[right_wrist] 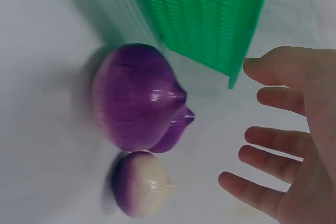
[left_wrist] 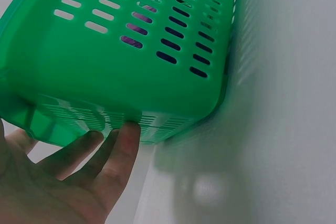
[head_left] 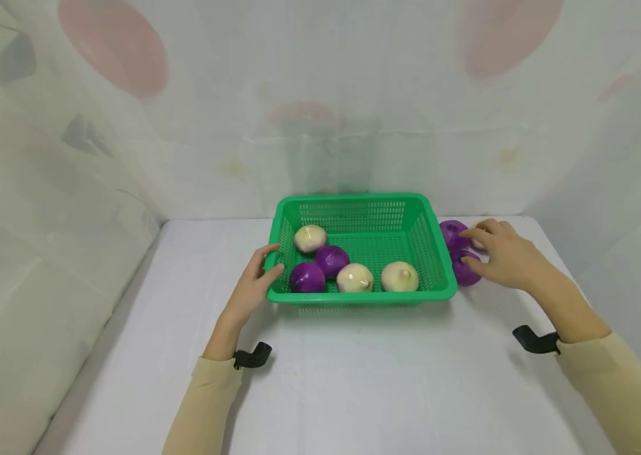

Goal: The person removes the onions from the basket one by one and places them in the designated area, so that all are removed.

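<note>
Purple onions (right_wrist: 137,98), two of them, sit just right of the green basket (head_left: 362,296), beside a pale onion (right_wrist: 143,184). Above these, the right hand (head_left: 504,258) spreads its fingers wide, holding nothing. The left hand's (head_left: 249,287) extended fingers touch the basket's left end; inside lie three whitish onions (head_left: 400,278) and two violet onions (head_left: 331,261).

Bright diffuse light, soft shadows

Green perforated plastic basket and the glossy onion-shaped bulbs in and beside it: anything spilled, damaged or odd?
Nothing stands out. The green basket shows no visible cracks and holds five bulbs. Two purple bulbs and one cream-and-purple bulb lie outside, near the right hand, but don't look spilled.
</note>
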Tool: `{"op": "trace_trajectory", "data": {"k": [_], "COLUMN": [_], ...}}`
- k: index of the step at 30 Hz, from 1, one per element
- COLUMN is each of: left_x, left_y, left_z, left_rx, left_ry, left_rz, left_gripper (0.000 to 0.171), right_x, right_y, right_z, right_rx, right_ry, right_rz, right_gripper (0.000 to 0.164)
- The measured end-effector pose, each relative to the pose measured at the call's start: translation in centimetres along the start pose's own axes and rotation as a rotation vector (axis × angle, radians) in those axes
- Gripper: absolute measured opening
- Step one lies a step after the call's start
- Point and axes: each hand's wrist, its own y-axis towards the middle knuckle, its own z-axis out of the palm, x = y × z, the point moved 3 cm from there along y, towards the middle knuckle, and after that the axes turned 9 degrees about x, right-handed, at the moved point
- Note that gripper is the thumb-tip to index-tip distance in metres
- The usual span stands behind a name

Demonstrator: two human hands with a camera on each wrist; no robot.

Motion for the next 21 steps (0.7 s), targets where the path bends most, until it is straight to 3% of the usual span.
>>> {"op": "trace_trajectory", "data": {"k": [8,14,21], "left_x": [0.0,-0.2,-0.2], "left_y": [0.0,0.0,0.2], "left_z": [0.2,0.1,-0.1], "left_rx": [0.003,0.005,0.018], "left_ry": [-0.001,-0.013,-0.008], "left_rz": [-0.005,-0.019,-0.046], "left_gripper": [0.055,0.056,0.056], "right_x": [1.3,3.0,5.1], "right_y": [-0.1,-0.1,0.4], "right_z": [-1.7,-2.4,-2.5], "right_rx": [-0.04,-0.104,-0.109], "right_ry": [0.014,0.026,0.027], "right_rz": [-0.043,-0.145,-0.235], "right_gripper": [0.042,0.04,0.039]}}
